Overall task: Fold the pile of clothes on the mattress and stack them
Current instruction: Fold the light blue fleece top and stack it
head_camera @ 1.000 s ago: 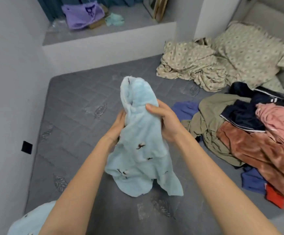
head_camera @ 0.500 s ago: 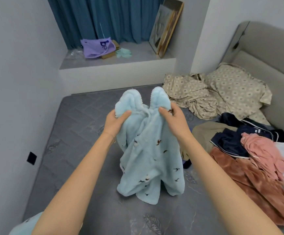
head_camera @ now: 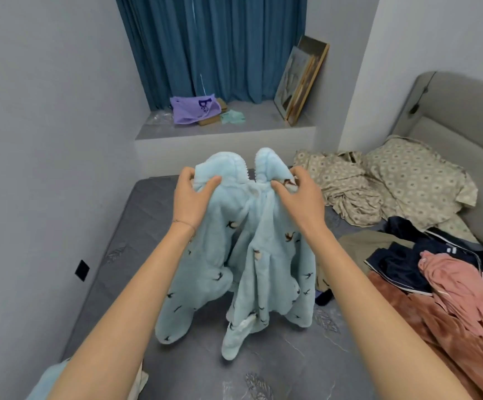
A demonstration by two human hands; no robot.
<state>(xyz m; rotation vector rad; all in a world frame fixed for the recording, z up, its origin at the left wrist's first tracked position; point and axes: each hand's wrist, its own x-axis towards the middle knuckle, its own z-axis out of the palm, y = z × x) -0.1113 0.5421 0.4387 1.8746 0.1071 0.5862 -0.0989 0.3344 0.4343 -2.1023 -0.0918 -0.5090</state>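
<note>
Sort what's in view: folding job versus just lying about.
Job: fluffy light-blue bird-print garment, gripped by left hand and right hand; mixed pile of unfolded clothes; grey quilted mattress.
Lying about: purple cloth bag; leaning framed pictures; beige patterned bedding; teal curtain.

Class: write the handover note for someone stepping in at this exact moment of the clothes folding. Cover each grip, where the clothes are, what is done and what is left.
Left grip pinches the light blue fleece top at one shoulder; right grip pinches the other.
The top hangs unfolded, its lower end down at the mattress.
The unfolded pile lies to the right.
Done: no stack in view.
Left: fold this top, then fold the pile and stack everything.
</note>
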